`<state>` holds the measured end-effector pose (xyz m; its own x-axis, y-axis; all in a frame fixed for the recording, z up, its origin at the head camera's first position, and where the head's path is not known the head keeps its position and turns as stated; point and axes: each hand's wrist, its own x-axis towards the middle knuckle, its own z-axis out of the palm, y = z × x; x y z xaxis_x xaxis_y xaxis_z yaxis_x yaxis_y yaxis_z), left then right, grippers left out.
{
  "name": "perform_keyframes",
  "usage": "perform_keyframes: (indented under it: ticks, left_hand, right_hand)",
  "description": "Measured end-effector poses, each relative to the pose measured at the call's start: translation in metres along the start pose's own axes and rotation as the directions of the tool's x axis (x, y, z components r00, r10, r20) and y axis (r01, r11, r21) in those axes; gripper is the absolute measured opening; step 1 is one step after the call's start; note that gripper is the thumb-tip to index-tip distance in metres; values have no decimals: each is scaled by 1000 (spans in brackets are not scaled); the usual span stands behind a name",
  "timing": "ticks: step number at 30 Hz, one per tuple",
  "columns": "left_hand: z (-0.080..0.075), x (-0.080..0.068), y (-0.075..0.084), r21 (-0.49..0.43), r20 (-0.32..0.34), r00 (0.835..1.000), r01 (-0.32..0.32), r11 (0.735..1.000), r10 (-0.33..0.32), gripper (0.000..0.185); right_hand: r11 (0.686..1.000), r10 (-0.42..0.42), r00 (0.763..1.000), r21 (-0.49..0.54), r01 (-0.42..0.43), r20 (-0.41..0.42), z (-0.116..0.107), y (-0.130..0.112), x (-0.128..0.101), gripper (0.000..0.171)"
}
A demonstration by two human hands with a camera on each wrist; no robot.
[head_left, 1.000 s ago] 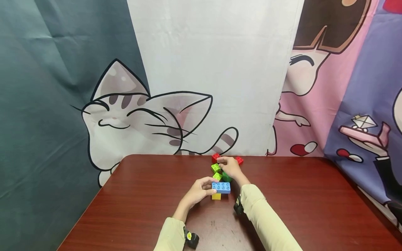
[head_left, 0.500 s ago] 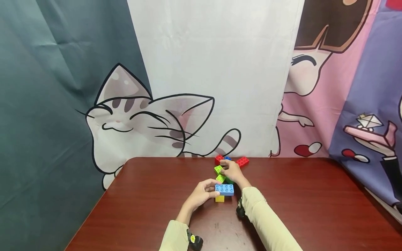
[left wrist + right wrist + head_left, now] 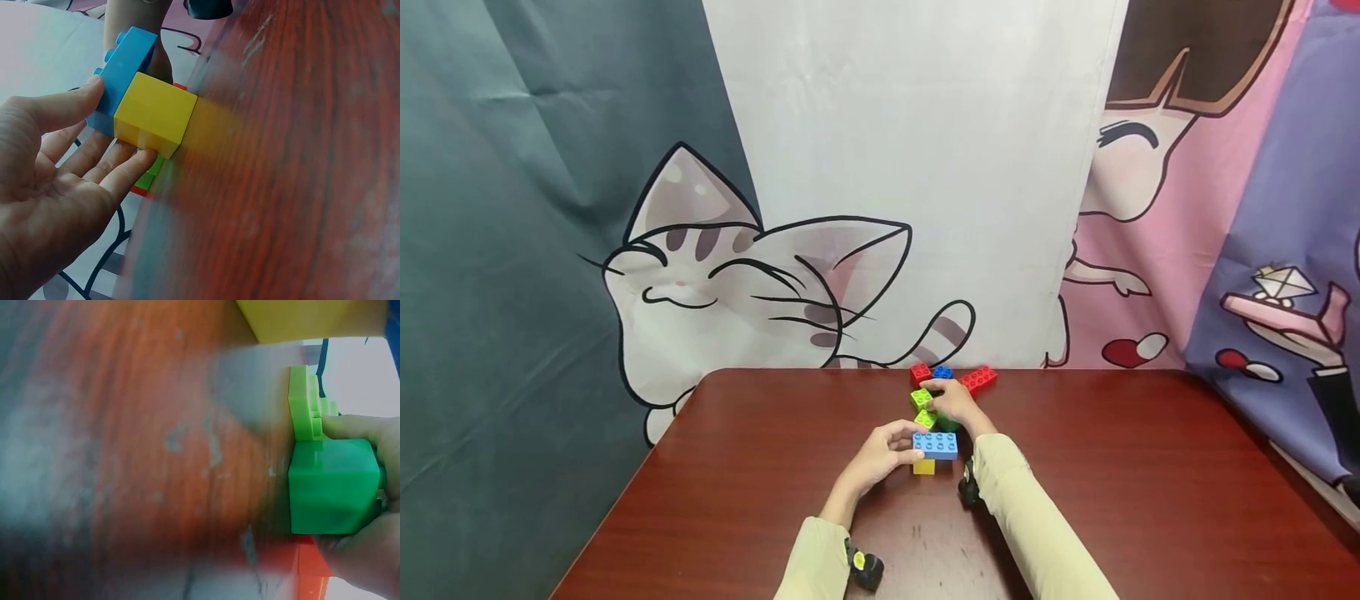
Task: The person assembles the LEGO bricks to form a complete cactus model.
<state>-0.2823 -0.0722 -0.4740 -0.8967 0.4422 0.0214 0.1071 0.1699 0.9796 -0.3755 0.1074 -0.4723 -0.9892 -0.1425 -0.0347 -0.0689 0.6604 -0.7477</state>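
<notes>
In the head view my left hand [image 3: 878, 454] pinches the left end of a light blue toy building brick [image 3: 935, 447]. A yellow brick [image 3: 923, 468] sits under it; in the left wrist view the thumb presses the blue brick [image 3: 122, 81] while fingertips lie by the yellow brick [image 3: 156, 112]. My right hand [image 3: 957, 402] reaches over the far bricks, fingers bent beside the farther lime brick [image 3: 921, 398]. A nearer lime brick [image 3: 925, 419] and a dark green brick [image 3: 947, 424] lie below it. In the right wrist view the green brick [image 3: 334, 487] hides what those fingers touch.
At the table's far edge lie a red brick [image 3: 919, 373], a darker blue brick [image 3: 942, 373] and a longer red brick [image 3: 979, 380]. The brown wooden table [image 3: 760, 500] stands before a cartoon-printed curtain [image 3: 970, 167]. Each wrist carries a small black camera [image 3: 868, 572].
The head view has shifted slightly. My right hand has drawn a little nearer, uncovering the darker blue brick and more of the long red one. The left hand keeps its hold on the blue brick.
</notes>
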Motion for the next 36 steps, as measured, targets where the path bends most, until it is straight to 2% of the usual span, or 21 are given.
perform_keyframes:
  ticks: [4,10,14,22,36]
  left_hand:
    - [1,2,-1,-12,0,1000,3,1000,-3,34]
    - [1,0,-3,1,-2,1000,3,1000,-3,35]
    - [0,0,-4,-6,-5,1000,-9,1000,9,35]
    - [0,2,-3,-14,8,1000,-18,1000,18,35]
    - [-4,0,-4,46,34,999,-21,999,20,37]
  right_hand:
    - [1000,20,1000,-17,-19,14,-3,-2,-1,40]
    - [1000,-8,1000,-19,9,4,0,-1,-3,36]
    - [999,-41,999,-15,41,-16,1,0,-3,36]
    - [999,-32,998,18,33,-56,-4,5,0,39]
    - [978,-28,996,202,44,-79,-15,9,-4,40]
